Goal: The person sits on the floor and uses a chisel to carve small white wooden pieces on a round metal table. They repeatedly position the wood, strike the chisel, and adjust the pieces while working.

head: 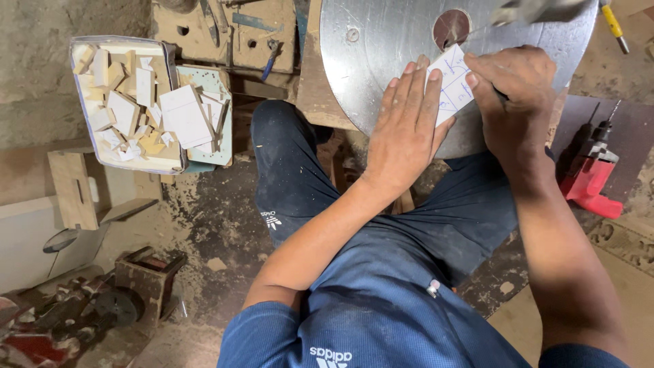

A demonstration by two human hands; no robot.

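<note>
A small white board piece [452,85] with pen lines lies flat on a round metal table [381,41]. My left hand [407,129] presses on it with flat fingers from the left. My right hand [509,95] pinches its right edge with the thumb on top. Just beyond the piece is a round dark hole [451,27] in the metal, with a thin blade rising from it. My knees in dark blue trousers sit under the table.
A tray [82,102] piled with several pale wood offcuts stands on the left. A red power drill [591,174] lies at right. A yellow-handled tool [612,22] is at top right. Dusty floor, wood scraps and a dark machine [102,303] lie at lower left.
</note>
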